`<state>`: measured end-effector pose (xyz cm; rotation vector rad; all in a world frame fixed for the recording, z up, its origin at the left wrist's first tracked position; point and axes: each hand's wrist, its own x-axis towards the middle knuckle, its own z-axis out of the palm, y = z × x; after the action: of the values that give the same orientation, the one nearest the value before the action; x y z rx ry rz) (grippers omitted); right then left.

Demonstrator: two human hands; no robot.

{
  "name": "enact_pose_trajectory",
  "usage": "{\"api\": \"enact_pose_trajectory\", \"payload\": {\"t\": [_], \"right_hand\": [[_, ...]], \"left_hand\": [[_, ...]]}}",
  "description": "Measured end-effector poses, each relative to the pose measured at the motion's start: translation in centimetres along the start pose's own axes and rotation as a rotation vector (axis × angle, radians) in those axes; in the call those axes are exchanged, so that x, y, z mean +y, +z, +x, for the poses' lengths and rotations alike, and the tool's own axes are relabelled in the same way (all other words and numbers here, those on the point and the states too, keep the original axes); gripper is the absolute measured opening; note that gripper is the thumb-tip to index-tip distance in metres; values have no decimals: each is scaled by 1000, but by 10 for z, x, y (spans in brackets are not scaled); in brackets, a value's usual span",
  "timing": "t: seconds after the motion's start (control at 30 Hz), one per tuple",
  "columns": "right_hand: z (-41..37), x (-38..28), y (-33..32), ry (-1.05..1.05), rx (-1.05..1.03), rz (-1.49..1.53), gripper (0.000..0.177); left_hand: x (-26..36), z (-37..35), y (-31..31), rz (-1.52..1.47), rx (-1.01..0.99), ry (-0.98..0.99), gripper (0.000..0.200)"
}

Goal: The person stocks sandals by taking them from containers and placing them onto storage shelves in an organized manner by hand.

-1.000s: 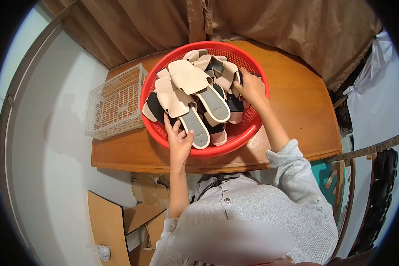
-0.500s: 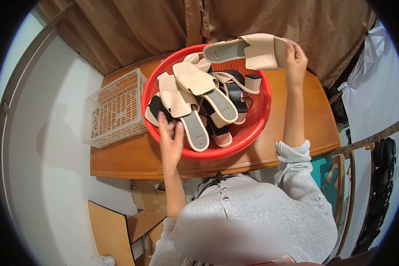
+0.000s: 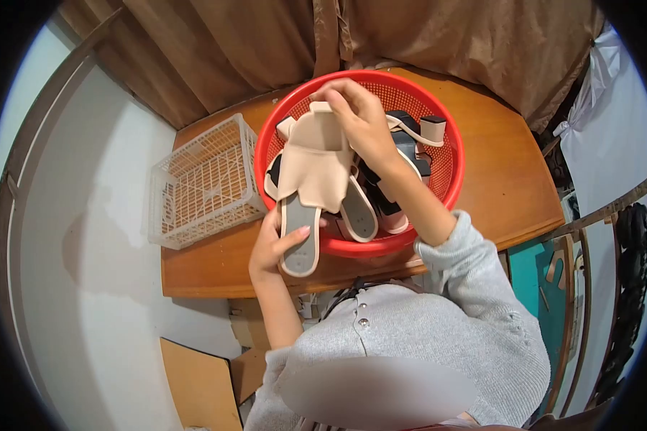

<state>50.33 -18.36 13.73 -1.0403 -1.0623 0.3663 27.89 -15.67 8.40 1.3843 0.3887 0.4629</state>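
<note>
A beige slide sandal (image 3: 313, 176) with a grey insole and wide strap lies tilted over the near left side of a red basket (image 3: 455, 169). My left hand (image 3: 269, 248) is closed on its grey insole end, thumb on top and fingers beneath. At the sandal's far end is my right hand (image 3: 366, 126), thumb apart from its bent fingers, nothing visible between them. Its fingertips are partly hidden. Beneath and beside lie more beige sandals; one insole end (image 3: 359, 219) points toward me. Black pieces and a block heel (image 3: 433, 129) show at the right.
A white plastic crate (image 3: 205, 183) stands left of the basket on the wooden table (image 3: 496, 176). Brown curtains (image 3: 446, 32) hang behind. Cardboard (image 3: 198, 381) leans below at the left, and dark items (image 3: 629, 280) hang at the far right.
My right hand has come left and down over the basket from the upper right, where it held a sandal. My left hand has closed on a sandal's insole end. The view has shifted slightly.
</note>
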Motion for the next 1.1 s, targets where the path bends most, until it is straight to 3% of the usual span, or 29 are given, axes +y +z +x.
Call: {"api": "enact_pose_trajectory", "payload": {"t": [0.1,0.13,0.2,0.23,0.33,0.4,0.43,0.5,0.57,0.6,0.7,0.73,0.97,1.1], "right_hand": [[-56,-9,-4,-64,143,-132,23],[-82,-7,-4,25,149,-104,25],[-126,8,-14,-2,82,-497,29],[-140,7,-15,204,37,-534,35],[-150,18,-11,327,87,-607,42],[-141,21,-14,592,-150,-556,49],[-139,28,-14,602,-194,-594,52],[-143,53,-12,374,-105,-569,52],[-139,60,-18,673,-34,114,47],[-131,42,-19,766,-35,231,44],[-127,20,-5,728,40,435,44],[-129,14,3,694,64,485,43],[-161,-29,7,354,127,340,43],[-215,-61,-29,334,187,330,40]], "left_hand": [[-24,-12,-20,-184,134,-17,43],[-26,-15,-24,-184,123,-21,43],[-28,-14,-32,-99,261,48,41],[-27,-14,-33,-93,249,50,41],[-30,-11,-36,-174,186,84,42],[-32,-7,-40,-196,154,69,42],[-34,-4,-39,-223,150,70,43],[-36,-1,-38,-287,159,94,38],[-49,2,-45,-295,158,137,38],[-50,2,-45,-309,121,133,40],[-40,2,-25,-397,163,200,44],[-41,3,-20,-263,182,234,51],[-35,6,19,-194,179,332,56],[-28,-21,80,-121,65,292,49]]}}
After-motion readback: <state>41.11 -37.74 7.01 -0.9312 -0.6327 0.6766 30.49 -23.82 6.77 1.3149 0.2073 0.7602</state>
